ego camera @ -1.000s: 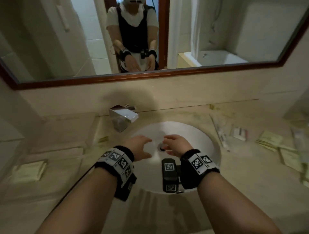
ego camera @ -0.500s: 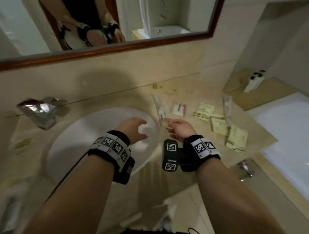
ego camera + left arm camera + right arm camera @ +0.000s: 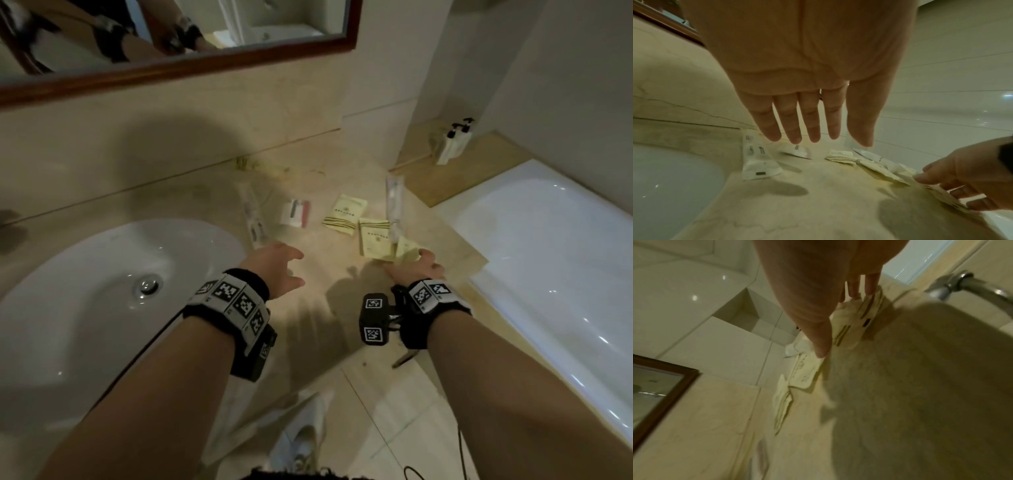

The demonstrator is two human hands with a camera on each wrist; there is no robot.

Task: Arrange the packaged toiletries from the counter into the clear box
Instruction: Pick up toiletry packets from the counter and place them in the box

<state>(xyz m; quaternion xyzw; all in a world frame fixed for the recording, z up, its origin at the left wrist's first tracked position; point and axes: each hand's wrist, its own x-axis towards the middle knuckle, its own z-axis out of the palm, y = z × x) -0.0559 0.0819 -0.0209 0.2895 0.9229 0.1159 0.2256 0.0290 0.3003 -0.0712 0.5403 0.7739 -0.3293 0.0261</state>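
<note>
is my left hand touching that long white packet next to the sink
Apart. In the left wrist view the left hand hangs in the air with straight fingers, and open counter shows between the fingertips and the long white packet below.

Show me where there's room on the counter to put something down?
Bare counter lies between the left hand and right hand, beside the sink. It is crowded farther back, where the yellow packets and white sachets lie, and by the right hand.
</note>
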